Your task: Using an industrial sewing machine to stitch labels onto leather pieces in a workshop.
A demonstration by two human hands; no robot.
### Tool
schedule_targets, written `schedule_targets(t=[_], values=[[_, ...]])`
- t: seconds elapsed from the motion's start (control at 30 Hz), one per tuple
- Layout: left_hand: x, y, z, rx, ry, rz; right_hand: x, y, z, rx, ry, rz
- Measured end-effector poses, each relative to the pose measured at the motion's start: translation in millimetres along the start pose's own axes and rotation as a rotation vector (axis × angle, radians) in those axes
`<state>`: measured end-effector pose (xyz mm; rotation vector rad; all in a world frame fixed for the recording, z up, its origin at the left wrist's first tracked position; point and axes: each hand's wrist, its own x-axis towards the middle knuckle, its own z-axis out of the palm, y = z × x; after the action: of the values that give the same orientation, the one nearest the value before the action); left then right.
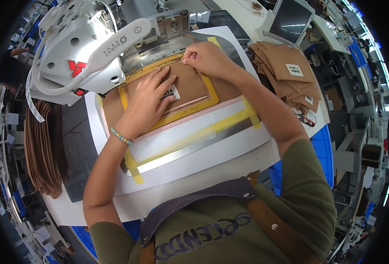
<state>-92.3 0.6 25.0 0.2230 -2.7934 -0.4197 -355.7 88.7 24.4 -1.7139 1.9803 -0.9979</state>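
My left hand point(145, 102) lies with fingers stretched over a brown leather-like panel point(188, 84), pressing on it beside a small white label point(174, 92). A yellow rectangular template frame point(198, 106) surrounds the panel. At the frame's far right corner is my right hand point(208, 60), its fingers curled in a pinch against the panel's edge. What sits between those fingertips, if anything, is hidden. Just beyond the frame stands a white industrial sewing machine point(78, 48), its metal mechanism near the frame's far edge.
Long brown pieces point(45, 149) stand stacked at the left. Labelled brown panels point(293, 70) lie piled at the right, near a screen point(291, 20). Yellow tape point(181, 136) holds a white sheet in front of the frame. A blue bin point(324, 154) sits below the table's right edge.
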Motion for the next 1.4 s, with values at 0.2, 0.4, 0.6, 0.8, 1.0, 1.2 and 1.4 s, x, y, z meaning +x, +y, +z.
schedule_targets(t=[0.2,0.4,0.6,0.8,1.0,1.2,1.4], values=[[8,-1,7,0.029,0.020,0.023,1,7,7,-0.107,0.040,0.022],[13,0,9,0.086,0.014,0.041,0,7,10,-0.223,0.065,0.007],[17,1,9,0.080,0.028,0.060,3,8,11,-0.248,0.079,-0.033],[21,2,12,0.070,0.077,0.076,11,9,2,-0.120,-0.022,0.132],[23,0,13,0.061,0.099,0.087,12,11,3,-0.150,-0.052,0.150],[26,-1,10,0.048,0.024,0.048,6,9,9,-0.237,0.016,0.025],[30,3,17,0.070,0.029,0.086,2,17,8,-0.259,0.081,-0.112]])
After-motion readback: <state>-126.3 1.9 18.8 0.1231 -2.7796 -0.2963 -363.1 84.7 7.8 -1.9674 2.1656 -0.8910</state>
